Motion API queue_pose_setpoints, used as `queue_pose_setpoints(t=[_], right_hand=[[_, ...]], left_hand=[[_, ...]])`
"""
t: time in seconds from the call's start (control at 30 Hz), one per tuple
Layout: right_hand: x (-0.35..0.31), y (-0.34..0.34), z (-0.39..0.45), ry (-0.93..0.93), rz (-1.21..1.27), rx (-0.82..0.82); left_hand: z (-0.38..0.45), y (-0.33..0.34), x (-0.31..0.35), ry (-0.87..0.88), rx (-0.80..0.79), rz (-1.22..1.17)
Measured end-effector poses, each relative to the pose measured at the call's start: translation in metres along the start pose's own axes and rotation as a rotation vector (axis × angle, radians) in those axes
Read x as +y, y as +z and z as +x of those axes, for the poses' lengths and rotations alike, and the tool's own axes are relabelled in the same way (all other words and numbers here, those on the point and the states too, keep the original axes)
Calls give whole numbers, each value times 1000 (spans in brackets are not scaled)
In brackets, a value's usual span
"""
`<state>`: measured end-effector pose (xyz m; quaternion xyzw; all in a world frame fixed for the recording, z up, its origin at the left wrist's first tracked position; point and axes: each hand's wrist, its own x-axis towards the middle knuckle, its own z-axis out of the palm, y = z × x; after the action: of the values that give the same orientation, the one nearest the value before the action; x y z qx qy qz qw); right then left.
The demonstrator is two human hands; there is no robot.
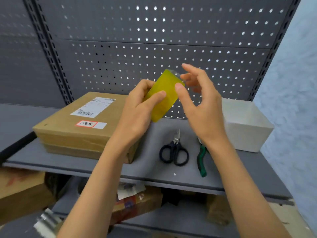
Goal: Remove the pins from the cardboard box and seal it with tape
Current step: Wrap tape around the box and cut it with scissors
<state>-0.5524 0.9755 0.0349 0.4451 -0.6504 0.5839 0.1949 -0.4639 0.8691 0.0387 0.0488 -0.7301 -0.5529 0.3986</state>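
Observation:
A flat brown cardboard box point(75, 127) with a white shipping label and a red-framed sticker lies on the grey shelf point(151, 170) at the left. Above the shelf's middle, my left hand point(139, 109) grips a yellow roll of tape point(163, 95), thumb laid across its face. My right hand point(200, 100) hovers at the roll's right side with fingers spread; its thumb tip touches the roll's upper right edge. The fingertips are blurred. No pins show on the box from here.
Black-handled scissors point(174, 152) and green-handled pliers point(201, 158) lie on the shelf right of the box. A white plastic bin point(245, 124) stands at the far right. A grey pegboard rises behind. Cardboard boxes and clutter fill the lower shelf.

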Motion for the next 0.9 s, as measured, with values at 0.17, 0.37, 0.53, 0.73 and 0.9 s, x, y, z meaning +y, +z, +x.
queue_pose_setpoints(t=[0.17, 0.37, 0.53, 0.73, 0.9], right_hand=[[-26, 49, -3, 56, 3, -61], [-50, 100, -9, 131, 14, -51], [-64, 134, -13, 122, 40, 10], [-74, 148, -11, 187, 94, -7], [-75, 147, -1, 258, 264, -127]], left_hand=[[-7, -57, 2, 5, -57, 8], [-13, -124, -2, 21, -136, 19], [-16, -163, -6, -8, -182, 25], [-21, -185, -8, 14, -203, 7], [-26, -195, -3, -3, -223, 21]])
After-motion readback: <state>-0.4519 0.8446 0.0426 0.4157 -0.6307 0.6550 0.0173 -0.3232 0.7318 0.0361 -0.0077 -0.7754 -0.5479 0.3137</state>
